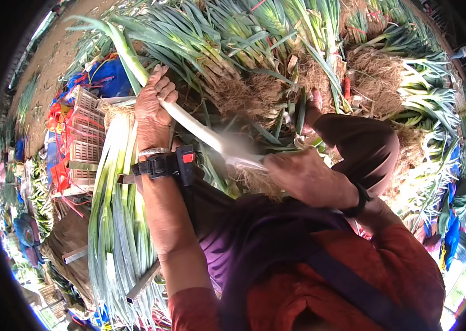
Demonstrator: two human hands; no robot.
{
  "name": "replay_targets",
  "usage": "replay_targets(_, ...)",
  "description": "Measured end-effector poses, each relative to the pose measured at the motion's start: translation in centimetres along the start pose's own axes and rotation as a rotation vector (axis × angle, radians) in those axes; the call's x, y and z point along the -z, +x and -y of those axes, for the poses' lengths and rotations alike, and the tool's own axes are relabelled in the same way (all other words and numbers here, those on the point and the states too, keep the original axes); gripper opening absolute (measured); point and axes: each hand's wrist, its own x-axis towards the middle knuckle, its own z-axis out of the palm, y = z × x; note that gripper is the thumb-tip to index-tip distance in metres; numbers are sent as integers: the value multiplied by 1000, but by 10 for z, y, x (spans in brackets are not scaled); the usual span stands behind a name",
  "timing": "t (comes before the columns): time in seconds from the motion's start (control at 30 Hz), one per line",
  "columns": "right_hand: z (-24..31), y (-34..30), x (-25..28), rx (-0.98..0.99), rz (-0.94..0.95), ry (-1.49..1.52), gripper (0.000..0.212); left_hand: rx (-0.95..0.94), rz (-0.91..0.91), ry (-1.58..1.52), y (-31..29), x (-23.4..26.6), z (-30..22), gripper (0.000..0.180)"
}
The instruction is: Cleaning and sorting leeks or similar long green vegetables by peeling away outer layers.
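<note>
My left hand (155, 99) is closed around a long leek (197, 126), its green leaves pointing to the upper left and its white stem slanting down to the right. At the root end the picture is smeared by motion. There my right hand (307, 174) is closed, with a pale, thin strip showing beside its fingers. Whether that strip is a blade or a peeled leaf I cannot tell. Below the stem hang brown roots (260, 182). Beside my left forearm lies a pile of leeks (114, 193), roots at the far end and leaves toward me.
Bundles of leeks (211, 55) with matted roots (376, 74) line the far side and the right. A light plastic crate (87, 138) stands at the left, with red ties (59, 146) over its edge. Behind it is a blue bag (109, 77). My bent knee (370, 143) rises at the right.
</note>
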Motion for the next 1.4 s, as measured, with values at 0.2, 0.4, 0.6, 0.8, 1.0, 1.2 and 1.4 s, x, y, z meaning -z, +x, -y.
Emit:
replay_targets(0.2,16,-80,16,-142,86,-127,28,-114,-277,21,23,-24,49,21)
replay_targets(0.4,-14,-125,34,-419,233,43,26,-309,77,-184,25,23,-41,22)
replay_targets(0.6,-37,-25,24,-306,48,402,37,-365,321,-255,2,-7,-33,27)
replay_targets(0.8,-69,92,-44,-104,22,1045,37,-312,506,-404,-4,-29,-35,25)
replay_targets(1.0,-42,83,-53,160,-194,581,25,-316,557,-416,-15,-23,-50,20)
replay_targets(1.2,-34,-4,-27,-52,357,710,15,-411,568,-391,-33,-13,-71,18)
replay_targets(1.4,-34,49,-5,-177,4,459,23,-487,501,-291,-39,-14,-68,20)
